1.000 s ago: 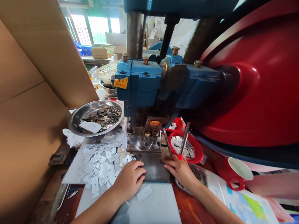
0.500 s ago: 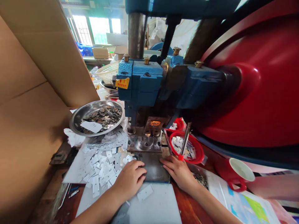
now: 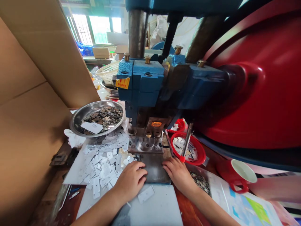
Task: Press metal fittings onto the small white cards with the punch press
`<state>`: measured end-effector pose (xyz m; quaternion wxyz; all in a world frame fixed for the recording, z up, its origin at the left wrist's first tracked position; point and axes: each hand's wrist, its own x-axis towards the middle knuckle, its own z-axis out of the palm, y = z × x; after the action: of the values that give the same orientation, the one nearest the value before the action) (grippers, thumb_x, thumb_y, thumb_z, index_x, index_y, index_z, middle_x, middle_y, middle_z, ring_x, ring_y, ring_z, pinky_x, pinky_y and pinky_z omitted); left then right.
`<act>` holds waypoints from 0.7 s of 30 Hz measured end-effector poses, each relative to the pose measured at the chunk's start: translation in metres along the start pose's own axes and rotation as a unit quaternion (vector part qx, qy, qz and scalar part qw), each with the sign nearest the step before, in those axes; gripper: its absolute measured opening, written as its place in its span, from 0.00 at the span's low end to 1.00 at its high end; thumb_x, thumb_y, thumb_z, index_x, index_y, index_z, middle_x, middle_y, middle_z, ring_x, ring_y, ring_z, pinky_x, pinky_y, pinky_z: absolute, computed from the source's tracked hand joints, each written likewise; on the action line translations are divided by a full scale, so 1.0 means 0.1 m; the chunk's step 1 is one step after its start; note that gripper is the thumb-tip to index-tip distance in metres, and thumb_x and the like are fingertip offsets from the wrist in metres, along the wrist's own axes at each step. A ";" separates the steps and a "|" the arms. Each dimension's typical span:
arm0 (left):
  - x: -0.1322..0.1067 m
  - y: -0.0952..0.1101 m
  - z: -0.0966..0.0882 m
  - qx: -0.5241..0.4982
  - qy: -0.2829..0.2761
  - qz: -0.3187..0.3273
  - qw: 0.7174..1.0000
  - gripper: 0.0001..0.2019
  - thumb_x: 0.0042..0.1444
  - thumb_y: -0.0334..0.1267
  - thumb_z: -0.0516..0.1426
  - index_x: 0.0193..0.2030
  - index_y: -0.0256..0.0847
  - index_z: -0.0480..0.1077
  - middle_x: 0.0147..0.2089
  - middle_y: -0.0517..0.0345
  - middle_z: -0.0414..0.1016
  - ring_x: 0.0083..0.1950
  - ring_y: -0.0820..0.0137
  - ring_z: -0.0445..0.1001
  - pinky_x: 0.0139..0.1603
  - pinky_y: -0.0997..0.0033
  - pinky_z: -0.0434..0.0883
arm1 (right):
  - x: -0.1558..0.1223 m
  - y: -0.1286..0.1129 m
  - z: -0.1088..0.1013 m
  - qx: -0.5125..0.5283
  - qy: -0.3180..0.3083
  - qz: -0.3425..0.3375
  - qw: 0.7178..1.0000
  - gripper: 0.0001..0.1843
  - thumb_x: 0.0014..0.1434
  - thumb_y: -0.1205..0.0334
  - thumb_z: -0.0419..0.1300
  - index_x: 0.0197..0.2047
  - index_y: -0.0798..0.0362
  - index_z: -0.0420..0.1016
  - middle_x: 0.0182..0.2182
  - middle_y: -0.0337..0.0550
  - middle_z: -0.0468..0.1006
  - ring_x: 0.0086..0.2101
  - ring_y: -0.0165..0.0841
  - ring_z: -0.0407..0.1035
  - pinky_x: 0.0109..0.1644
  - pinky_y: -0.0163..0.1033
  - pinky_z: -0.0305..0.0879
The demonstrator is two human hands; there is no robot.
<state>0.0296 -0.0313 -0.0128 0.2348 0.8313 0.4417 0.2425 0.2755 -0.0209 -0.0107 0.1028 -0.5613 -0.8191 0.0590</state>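
Blue press (image 3: pixel 148 83) ahead of fingers, red wheel (image 3: pixel 254 106) ahead-right. Heap of flat pieces (image 3: pixel 102 172) beside fingers of left hand (image 3: pixel 130 180). Steel bowl (image 3: pixel 76 121) ahead-left. Red basket (image 3: pixel 200 154) beyond fingers of right hand (image 3: pixel 180 174). Metal plate (image 3: pixel 155 171) between hands; fingers slightly apart, left set on its left edge, right set at right edge. Lone piece (image 3: pixel 146 194) near left thumb.
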 end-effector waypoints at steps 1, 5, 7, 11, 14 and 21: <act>0.00 0.00 0.00 -0.001 0.000 0.000 1.000 0.11 0.53 0.27 0.58 0.41 0.46 0.73 0.50 0.56 0.71 0.50 0.63 0.69 0.52 0.58 0.69 | -0.01 0.00 0.02 -0.004 0.003 0.003 1.000 0.09 0.64 0.64 0.51 0.41 0.50 0.74 0.38 0.44 0.75 0.39 0.39 0.70 0.45 0.46 0.64; 0.00 0.01 -0.01 -0.001 0.001 0.001 1.000 0.11 0.53 0.27 0.58 0.41 0.45 0.73 0.50 0.56 0.71 0.50 0.63 0.69 0.52 0.58 0.69 | -0.03 0.01 0.07 0.000 0.001 0.014 1.000 0.08 0.63 0.64 0.52 0.40 0.50 0.73 0.38 0.44 0.75 0.39 0.39 0.70 0.44 0.46 0.64; 0.00 0.01 -0.01 0.000 0.003 0.003 1.000 0.11 0.53 0.28 0.58 0.41 0.45 0.73 0.49 0.56 0.71 0.50 0.63 0.69 0.52 0.58 0.69 | -0.02 0.02 0.06 0.013 0.010 0.011 1.000 0.09 0.64 0.64 0.52 0.39 0.51 0.73 0.37 0.44 0.75 0.38 0.39 0.70 0.44 0.46 0.64; 0.00 0.01 -0.01 0.006 0.002 0.014 1.000 0.10 0.54 0.29 0.58 0.41 0.45 0.73 0.48 0.55 0.71 0.50 0.63 0.69 0.51 0.59 0.69 | 0.15 0.03 0.00 0.062 0.087 -0.013 0.994 0.14 0.65 0.65 0.47 0.37 0.52 0.73 0.36 0.45 0.75 0.38 0.37 0.69 0.44 0.43 0.65; 0.00 0.00 -0.01 0.008 0.001 0.016 1.000 0.09 0.54 0.29 0.58 0.41 0.45 0.73 0.48 0.55 0.71 0.49 0.62 0.69 0.50 0.59 0.69 | 0.38 0.04 -0.03 0.093 0.154 -0.028 0.983 0.15 0.66 0.62 0.47 0.35 0.51 0.74 0.34 0.44 0.75 0.36 0.36 0.69 0.43 0.42 0.64; 0.00 -0.01 -0.02 0.005 -0.012 0.018 1.000 0.08 0.55 0.31 0.58 0.41 0.45 0.73 0.48 0.55 0.71 0.49 0.62 0.69 0.50 0.58 0.69 | 0.70 0.17 0.02 0.099 0.171 -0.059 0.979 0.17 0.65 0.61 0.48 0.37 0.50 0.78 0.33 0.45 0.76 0.34 0.36 0.69 0.40 0.43 0.65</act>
<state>0.0279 -0.0307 -0.0117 0.2313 0.8430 0.4253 0.2345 0.2664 0.0505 -0.0094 0.2994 -0.5011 -0.8111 0.0369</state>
